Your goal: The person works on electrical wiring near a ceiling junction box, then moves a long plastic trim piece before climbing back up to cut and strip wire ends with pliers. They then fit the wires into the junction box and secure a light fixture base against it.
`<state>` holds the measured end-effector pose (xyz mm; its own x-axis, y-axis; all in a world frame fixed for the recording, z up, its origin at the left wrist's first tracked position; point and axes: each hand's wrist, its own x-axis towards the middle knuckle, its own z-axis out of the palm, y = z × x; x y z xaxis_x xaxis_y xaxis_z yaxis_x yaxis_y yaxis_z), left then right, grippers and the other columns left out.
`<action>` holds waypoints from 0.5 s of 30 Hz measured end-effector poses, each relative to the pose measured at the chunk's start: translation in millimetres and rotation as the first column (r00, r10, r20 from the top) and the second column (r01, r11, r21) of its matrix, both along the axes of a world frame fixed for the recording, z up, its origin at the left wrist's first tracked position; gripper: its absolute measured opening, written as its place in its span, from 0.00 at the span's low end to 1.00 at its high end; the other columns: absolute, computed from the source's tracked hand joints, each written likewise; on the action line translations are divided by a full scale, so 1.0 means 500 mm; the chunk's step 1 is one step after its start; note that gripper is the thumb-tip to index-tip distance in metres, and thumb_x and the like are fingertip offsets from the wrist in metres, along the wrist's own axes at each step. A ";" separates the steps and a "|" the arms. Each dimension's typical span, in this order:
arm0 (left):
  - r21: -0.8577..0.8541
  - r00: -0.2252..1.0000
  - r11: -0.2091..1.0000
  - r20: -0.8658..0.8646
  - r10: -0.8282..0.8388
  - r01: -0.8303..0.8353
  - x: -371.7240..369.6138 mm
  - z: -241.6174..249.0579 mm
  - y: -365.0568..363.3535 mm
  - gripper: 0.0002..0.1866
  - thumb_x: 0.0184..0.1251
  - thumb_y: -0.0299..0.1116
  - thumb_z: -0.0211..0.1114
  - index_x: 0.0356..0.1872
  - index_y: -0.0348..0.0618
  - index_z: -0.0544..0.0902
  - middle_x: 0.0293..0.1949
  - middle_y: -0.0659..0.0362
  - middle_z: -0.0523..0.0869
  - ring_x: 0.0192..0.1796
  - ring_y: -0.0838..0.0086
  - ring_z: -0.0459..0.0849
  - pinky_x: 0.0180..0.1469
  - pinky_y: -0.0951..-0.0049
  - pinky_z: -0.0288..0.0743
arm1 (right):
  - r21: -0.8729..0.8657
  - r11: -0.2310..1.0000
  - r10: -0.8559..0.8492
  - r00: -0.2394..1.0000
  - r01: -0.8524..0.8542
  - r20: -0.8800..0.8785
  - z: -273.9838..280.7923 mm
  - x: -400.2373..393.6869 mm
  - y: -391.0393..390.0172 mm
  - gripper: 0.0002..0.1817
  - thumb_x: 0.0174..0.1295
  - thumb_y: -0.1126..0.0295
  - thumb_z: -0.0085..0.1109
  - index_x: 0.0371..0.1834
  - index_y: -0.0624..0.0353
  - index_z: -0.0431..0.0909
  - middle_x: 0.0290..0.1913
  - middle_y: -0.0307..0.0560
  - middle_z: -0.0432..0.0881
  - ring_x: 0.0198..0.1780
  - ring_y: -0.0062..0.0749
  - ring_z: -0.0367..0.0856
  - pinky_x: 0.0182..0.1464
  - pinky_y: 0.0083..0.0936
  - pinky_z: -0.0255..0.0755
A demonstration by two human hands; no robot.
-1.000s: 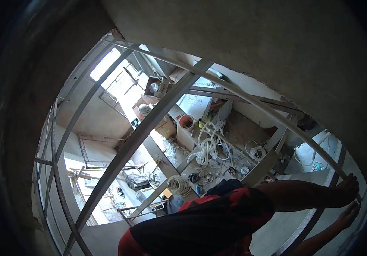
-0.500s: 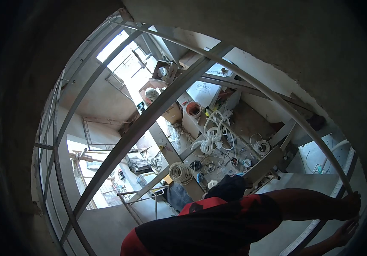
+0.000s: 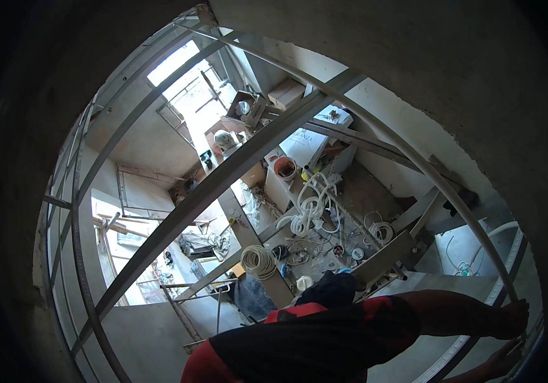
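At the right edge, my left hand (image 3: 513, 318) is closed around the lower end of a long pale pipe (image 3: 389, 135). The pipe runs up and across the metal framework toward the upper left. Just below, my right hand (image 3: 505, 359) is stretched out, fingers extended close to the pipe's end; the dim light hides whether it touches it. My left arm, in a black and red sleeve (image 3: 325, 335), spans the bottom of the view. A strip with regular holes (image 3: 459, 346) passes under my arms.
Metal bars (image 3: 223, 185) cross the view close to me. Below lie a coil of pale hose (image 3: 258, 262), tangled white tubing (image 3: 309, 214), an orange bucket (image 3: 285, 168), a white box (image 3: 306, 147) and a plank (image 3: 382, 263). Rough wall edges (image 3: 414, 102) surround the opening.
The view has shifted slightly. My hands and the pipe's end appear a little lower and farther left. My left hand stays on the pipe, and my right hand stays just below it.
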<state>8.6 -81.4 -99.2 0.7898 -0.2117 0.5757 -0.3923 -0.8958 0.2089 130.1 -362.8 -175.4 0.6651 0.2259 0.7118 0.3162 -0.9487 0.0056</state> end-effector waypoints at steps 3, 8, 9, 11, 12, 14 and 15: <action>0.061 1.000 0.998 0.025 0.017 -0.018 -0.005 0.001 0.001 0.10 0.63 0.38 0.68 0.39 0.45 0.92 0.45 0.53 0.90 0.54 0.56 0.85 0.63 0.49 0.73 | 0.198 0.975 -0.085 0.991 0.104 -0.104 -0.006 0.006 0.006 0.30 0.78 0.43 0.49 0.74 0.49 0.74 0.71 0.54 0.77 0.70 0.47 0.77 0.72 0.38 0.69; 0.082 0.995 0.996 0.095 0.023 -0.031 -0.016 0.011 0.002 0.08 0.63 0.37 0.69 0.37 0.49 0.92 0.42 0.56 0.91 0.51 0.60 0.86 0.61 0.52 0.74 | 0.145 0.940 -0.282 0.942 0.309 -0.184 0.016 -0.006 0.014 0.36 0.75 0.36 0.48 0.76 0.49 0.71 0.71 0.56 0.76 0.70 0.51 0.76 0.72 0.40 0.69; 0.083 0.995 0.996 0.097 0.022 -0.030 -0.022 0.014 0.003 0.08 0.63 0.37 0.69 0.37 0.49 0.92 0.42 0.56 0.91 0.51 0.60 0.86 0.61 0.52 0.74 | 0.185 0.965 -0.161 0.976 0.187 -0.148 0.022 -0.007 0.008 0.37 0.75 0.37 0.48 0.77 0.49 0.70 0.72 0.56 0.76 0.71 0.51 0.76 0.72 0.40 0.69; 0.147 0.993 0.989 0.120 0.001 -0.019 -0.030 0.021 0.009 0.07 0.62 0.37 0.69 0.35 0.49 0.92 0.41 0.56 0.91 0.51 0.59 0.86 0.60 0.53 0.74 | 0.221 0.973 -0.039 0.994 0.062 -0.106 0.030 -0.014 0.010 0.37 0.75 0.37 0.49 0.78 0.48 0.68 0.73 0.55 0.75 0.71 0.51 0.76 0.72 0.41 0.69; 0.149 0.993 0.989 0.122 0.001 -0.019 -0.028 0.019 0.008 0.07 0.62 0.37 0.69 0.35 0.49 0.92 0.41 0.56 0.91 0.51 0.59 0.86 0.60 0.53 0.74 | 0.261 0.959 -0.071 0.986 0.110 -0.153 0.025 -0.013 0.009 0.37 0.75 0.37 0.48 0.78 0.47 0.67 0.74 0.54 0.74 0.71 0.50 0.75 0.72 0.40 0.69; 0.109 0.978 0.993 0.206 0.023 -0.046 -0.026 0.014 0.003 0.07 0.61 0.37 0.70 0.34 0.48 0.92 0.41 0.55 0.91 0.50 0.59 0.86 0.59 0.54 0.74 | 0.300 0.941 -0.099 0.975 0.156 -0.198 0.022 -0.007 0.008 0.37 0.75 0.37 0.48 0.79 0.46 0.67 0.75 0.53 0.73 0.72 0.50 0.74 0.72 0.40 0.68; 0.113 0.978 0.992 0.209 0.022 -0.046 -0.024 0.015 -0.001 0.07 0.61 0.37 0.70 0.34 0.48 0.92 0.41 0.55 0.91 0.50 0.59 0.86 0.59 0.54 0.74 | 0.265 0.960 -0.056 0.992 0.086 -0.116 0.010 0.010 -0.005 0.37 0.75 0.37 0.48 0.79 0.45 0.66 0.75 0.53 0.73 0.72 0.49 0.74 0.72 0.40 0.69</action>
<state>-3.6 -82.0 -91.8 0.6643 -0.2621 0.7000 -0.3848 -0.9228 0.0197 135.1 -365.4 -170.5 0.7473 -0.0149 0.6643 0.2329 -0.9304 -0.2829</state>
